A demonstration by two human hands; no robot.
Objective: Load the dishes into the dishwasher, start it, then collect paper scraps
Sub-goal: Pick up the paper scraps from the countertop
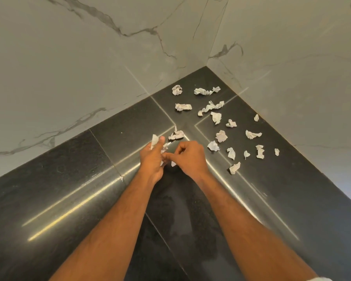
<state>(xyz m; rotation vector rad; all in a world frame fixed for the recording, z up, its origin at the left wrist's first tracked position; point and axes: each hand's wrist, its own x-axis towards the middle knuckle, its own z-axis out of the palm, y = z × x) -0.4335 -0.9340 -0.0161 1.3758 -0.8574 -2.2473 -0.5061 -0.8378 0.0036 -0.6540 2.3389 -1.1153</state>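
Several crumpled white paper scraps [221, 136] lie scattered on the black stone countertop [69, 191], mostly toward the corner at the right. My left hand [153, 159] holds a small bunch of gathered scraps [154, 140], one sticking up past the thumb. My right hand [190, 157] meets it, fingers curled and pinching a small white scrap [173, 164] between the two hands. One crumpled scrap [176, 134] lies just beyond my fingers.
White marble-patterned walls [89, 57] meet in a corner behind the counter and close it off at the back and right. Light streaks reflect off the polished counter surface. Seams run across the stone.
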